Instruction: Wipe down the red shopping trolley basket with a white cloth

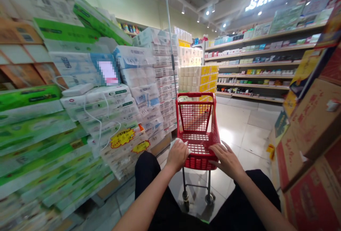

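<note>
Ahead of me stands a small red plastic shopping cart (195, 95) with a grid basket and dark metal legs on wheels. On the near left corner of its basket lies my left hand (178, 155), closed around a white cloth or tissue (173, 142) that is pressed to the rim. Just how the cloth is folded is hidden under the fingers. My right hand (226, 158) grips the near right corner, with its fingers over the rim and partly inside the basket. Between my bent knees, the cart's wheels (210, 198) rest on the floor.
Stacked tissue packs (144, 92) line the left, with yellow price signs (122, 138), a white cable and a blurred-out screen (108, 71). Cardboard boxes (314, 117) are piled close on the right. Stocked shelves (250, 62) run behind the tiled aisle (236, 117). A thin pole (170, 28) rises behind the cart.
</note>
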### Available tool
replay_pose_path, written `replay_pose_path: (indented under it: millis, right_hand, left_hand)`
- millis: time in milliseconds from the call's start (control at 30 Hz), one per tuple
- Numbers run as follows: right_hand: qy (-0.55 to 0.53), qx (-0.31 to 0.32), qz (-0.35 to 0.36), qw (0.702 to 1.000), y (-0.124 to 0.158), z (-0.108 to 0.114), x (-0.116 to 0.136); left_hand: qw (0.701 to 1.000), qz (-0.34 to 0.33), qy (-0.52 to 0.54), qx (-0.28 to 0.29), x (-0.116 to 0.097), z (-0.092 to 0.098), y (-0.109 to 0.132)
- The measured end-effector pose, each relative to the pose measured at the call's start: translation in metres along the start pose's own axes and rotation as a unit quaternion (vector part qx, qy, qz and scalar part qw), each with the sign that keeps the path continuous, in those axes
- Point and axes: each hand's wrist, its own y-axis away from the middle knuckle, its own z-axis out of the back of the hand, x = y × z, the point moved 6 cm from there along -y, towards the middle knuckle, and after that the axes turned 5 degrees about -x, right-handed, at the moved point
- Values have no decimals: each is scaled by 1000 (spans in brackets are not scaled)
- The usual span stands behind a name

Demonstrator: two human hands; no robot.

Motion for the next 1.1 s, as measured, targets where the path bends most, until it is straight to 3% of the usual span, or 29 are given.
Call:
replay_pose_path:
  millis: [167, 267, 533, 633, 733, 867, 967, 1100]
  right_hand:
    - [19, -41, -26, 999, -1, -13, 4]
    - [38, -59, -64, 995, -9, -24, 17]
    - [40, -85, -69, 993, -17, -43, 37]
    - [12, -84, -43, 995, -14, -38, 39]
    - [-30, -53, -3, 998, -12, -24, 27]
    - [-18, -31, 21, 999, -15, -6, -7]
    - [11, -29, 35, 999, -20, -5, -20]
    - [14, -28, 50, 998, -28, -19, -13]
  left_hand:
    - [998, 48, -9, -26, 19, 0, 1]
    - [994, 94, -21, -55, 15, -2, 4]
    - [987, 146, 16, -67, -53, -27, 13]
    - [990, 127, 41, -53, -62, -26, 13]
    - [996, 50, 69, -1, -50, -13, 12]
    - [993, -49, 78, 68, -15, 7, 13]
    - [995, -39, 48, 80, 13, 11, 14]
    - [997, -13, -3, 81, 31, 3, 20]
